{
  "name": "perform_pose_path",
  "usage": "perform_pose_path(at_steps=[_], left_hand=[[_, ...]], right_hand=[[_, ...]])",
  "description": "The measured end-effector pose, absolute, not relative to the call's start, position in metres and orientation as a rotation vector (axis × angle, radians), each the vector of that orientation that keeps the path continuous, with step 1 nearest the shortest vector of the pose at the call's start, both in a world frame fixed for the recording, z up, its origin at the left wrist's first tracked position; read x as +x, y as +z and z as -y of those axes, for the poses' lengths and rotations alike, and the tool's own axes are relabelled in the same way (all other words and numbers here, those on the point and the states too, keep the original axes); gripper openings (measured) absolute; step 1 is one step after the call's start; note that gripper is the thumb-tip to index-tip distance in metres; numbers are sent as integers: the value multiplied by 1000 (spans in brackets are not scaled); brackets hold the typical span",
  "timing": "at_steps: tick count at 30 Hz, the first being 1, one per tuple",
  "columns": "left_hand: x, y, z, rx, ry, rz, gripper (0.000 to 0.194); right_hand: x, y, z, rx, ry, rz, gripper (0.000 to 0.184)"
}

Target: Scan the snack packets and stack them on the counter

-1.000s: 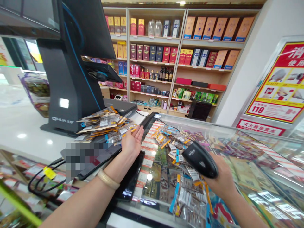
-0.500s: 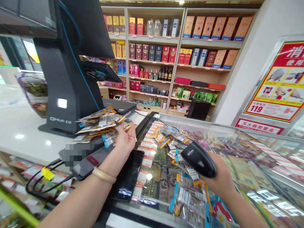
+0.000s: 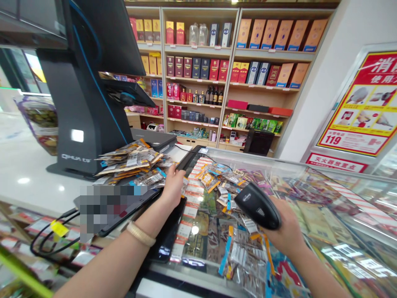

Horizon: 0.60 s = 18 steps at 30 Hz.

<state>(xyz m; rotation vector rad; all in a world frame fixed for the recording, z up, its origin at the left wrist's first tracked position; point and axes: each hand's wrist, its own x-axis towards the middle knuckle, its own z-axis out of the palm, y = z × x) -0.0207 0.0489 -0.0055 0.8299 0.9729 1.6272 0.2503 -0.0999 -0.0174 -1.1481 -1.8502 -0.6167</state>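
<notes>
My left hand (image 3: pixel 173 185) is closed, knuckles up, at the right edge of a pile of small snack packets (image 3: pixel 132 162). A pale, orange-edged sliver of a snack packet (image 3: pixel 185 181) shows past its fingers; the rest is hidden by the hand. My right hand (image 3: pixel 283 225) grips a black barcode scanner (image 3: pixel 258 205), its head pointing left over the glass counter. Beneath and around the scanner lie more loose snack packets (image 3: pixel 209 181), and a bundle of blue-edged packets (image 3: pixel 245 252) lies nearer to me.
A black checkout terminal (image 3: pixel 83 111) stands at the left. A dark tablet-like device (image 3: pixel 166 244) lies under my left forearm, with cables (image 3: pixel 46 236) further left. The glass counter (image 3: pixel 350 182) stretches right. Shelves of boxed goods (image 3: pixel 198 49) stand behind.
My left hand has turned from palm-up to knuckles-up and moved slightly right, away from the pile, with the packet. My right hand keeps the scanner in nearly the same place.
</notes>
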Motion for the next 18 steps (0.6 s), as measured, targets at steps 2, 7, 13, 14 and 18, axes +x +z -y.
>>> perform_pose_path(at_steps=[2, 7, 13, 14, 18], left_hand=[[-25, -2, -52, 843, 1716, -1054, 36], [-21, -3, -42, 1262, 1385, -994, 23], [-18, -17, -38, 1770, 1084, -1175, 22], [-20, -17, -40, 1819, 1122, -1256, 28], [-31, -12, -50, 1962, 1165, -1599, 52]], right_hand=[[251, -18, 100, -1150, -611, 1851, 20], [248, -17, 100, -1169, -582, 1856, 19], [246, -14, 100, -1141, -591, 1867, 16], [246, -14, 100, -1139, -591, 1866, 17], [246, -14, 100, -1138, -592, 1863, 20]])
